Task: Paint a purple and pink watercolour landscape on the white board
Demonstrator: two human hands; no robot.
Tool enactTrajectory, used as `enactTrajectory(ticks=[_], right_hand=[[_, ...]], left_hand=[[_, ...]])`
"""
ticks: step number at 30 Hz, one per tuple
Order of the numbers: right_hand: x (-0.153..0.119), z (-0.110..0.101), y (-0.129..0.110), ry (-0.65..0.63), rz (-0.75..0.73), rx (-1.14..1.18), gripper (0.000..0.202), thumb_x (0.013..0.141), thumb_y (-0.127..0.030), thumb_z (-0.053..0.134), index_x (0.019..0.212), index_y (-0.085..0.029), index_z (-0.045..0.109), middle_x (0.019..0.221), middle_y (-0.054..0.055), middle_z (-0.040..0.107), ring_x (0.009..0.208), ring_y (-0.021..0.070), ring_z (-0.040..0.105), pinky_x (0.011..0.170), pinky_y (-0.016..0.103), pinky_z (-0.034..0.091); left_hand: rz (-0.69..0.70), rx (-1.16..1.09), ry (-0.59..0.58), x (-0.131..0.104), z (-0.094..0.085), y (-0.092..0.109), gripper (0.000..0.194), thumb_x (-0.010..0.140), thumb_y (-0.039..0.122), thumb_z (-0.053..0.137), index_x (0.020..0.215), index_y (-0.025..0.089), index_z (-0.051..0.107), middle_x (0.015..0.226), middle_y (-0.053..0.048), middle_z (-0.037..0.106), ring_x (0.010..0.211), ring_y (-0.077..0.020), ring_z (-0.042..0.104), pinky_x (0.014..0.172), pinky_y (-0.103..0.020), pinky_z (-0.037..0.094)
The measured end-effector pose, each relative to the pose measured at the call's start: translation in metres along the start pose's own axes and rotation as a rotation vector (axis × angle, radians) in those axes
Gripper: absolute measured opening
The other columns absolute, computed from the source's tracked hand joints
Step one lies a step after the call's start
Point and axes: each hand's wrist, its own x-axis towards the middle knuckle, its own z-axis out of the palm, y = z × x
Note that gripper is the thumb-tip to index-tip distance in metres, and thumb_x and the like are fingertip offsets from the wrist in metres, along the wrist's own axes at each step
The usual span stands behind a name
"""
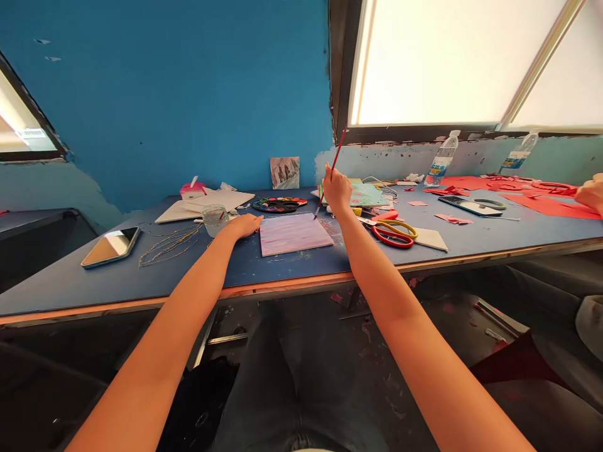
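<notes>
My right hand is closed round a thin red paintbrush, whose dark tip meets the upper right edge of a small canvas. The canvas lies flat on the blue table and is painted in pink and violet streaks. My left hand rests on the table at the canvas's left edge, fingers stretched out, holding nothing. Just left of that hand is a clear water cup. Behind the canvas lies a dark oval palette with many paint colours. A small painted picture leans upright against the wall.
On the left are a phone, loose string and white boards. Scissors lie right of my right hand. Farther right are another phone, red paper, bottles and another person's hand.
</notes>
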Motion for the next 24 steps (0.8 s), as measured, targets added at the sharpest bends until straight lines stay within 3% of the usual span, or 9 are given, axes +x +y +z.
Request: enactTrajectory(ticks=[4, 8, 11, 14, 19, 24], right_hand=[[-0.002, -0.001, -0.002, 0.072, -0.011, 0.05, 0.062, 0.105, -0.06, 0.018, 0.081, -0.021, 0.06, 0.079, 0.008, 0.068, 0.091, 0.0268, 0.068, 0.103, 0.05, 0.044], [-0.005, 0.01, -0.006, -0.008, 0.002, 0.225, 0.069, 0.102, -0.067, 0.01, 0.071, -0.023, 0.054, 0.074, 0.005, 0.066, 0.075, 0.0214, 0.064, 0.084, 0.038, 0.05], [-0.005, 0.017, -0.005, -0.092, 0.069, 0.342, 0.071, 0.101, -0.069, 0.009, 0.064, -0.024, 0.05, 0.065, 0.003, 0.06, 0.062, 0.0181, 0.057, 0.069, 0.033, 0.048], [-0.004, 0.02, -0.001, -0.136, 0.099, 0.346, 0.072, 0.101, -0.07, 0.013, 0.061, -0.024, 0.05, 0.061, 0.002, 0.056, 0.06, 0.0173, 0.055, 0.065, 0.031, 0.046], [-0.003, 0.017, 0.005, -0.131, 0.102, 0.227, 0.069, 0.103, -0.066, 0.017, 0.064, -0.022, 0.054, 0.073, 0.005, 0.065, 0.073, 0.0204, 0.062, 0.08, 0.037, 0.05], [0.005, 0.005, 0.014, 0.098, 0.139, 0.051, 0.06, 0.104, -0.061, 0.025, 0.082, -0.02, 0.063, 0.09, 0.012, 0.072, 0.101, 0.0291, 0.068, 0.106, 0.054, 0.04]], left_hand=[[0.004, -0.003, 0.006, 0.0, 0.0, 0.0, 0.035, 0.101, 0.046, 0.061, 0.114, 0.014, 0.067, 0.117, -0.01, 0.068, 0.107, -0.0245, 0.067, 0.098, -0.047, 0.055], [0.008, -0.014, 0.025, 0.0, 0.001, 0.0, 0.036, 0.1, 0.046, 0.061, 0.116, 0.014, 0.067, 0.12, -0.01, 0.068, 0.109, -0.0251, 0.066, 0.099, -0.047, 0.055], [0.013, -0.021, 0.036, 0.001, 0.001, 0.0, 0.037, 0.101, 0.046, 0.061, 0.119, 0.015, 0.066, 0.122, -0.01, 0.067, 0.11, -0.0254, 0.066, 0.1, -0.048, 0.055], [0.015, -0.023, 0.035, 0.001, 0.001, -0.001, 0.037, 0.101, 0.046, 0.061, 0.12, 0.015, 0.065, 0.122, -0.011, 0.067, 0.11, -0.0254, 0.066, 0.099, -0.048, 0.055], [0.022, -0.017, 0.025, 0.002, 0.002, -0.003, 0.036, 0.101, 0.047, 0.061, 0.117, 0.015, 0.067, 0.12, -0.01, 0.068, 0.108, -0.0251, 0.066, 0.098, -0.047, 0.056], [0.025, -0.007, 0.023, 0.003, 0.002, -0.004, 0.037, 0.101, 0.047, 0.061, 0.116, 0.014, 0.067, 0.117, -0.01, 0.068, 0.107, -0.0245, 0.067, 0.097, -0.047, 0.056]])
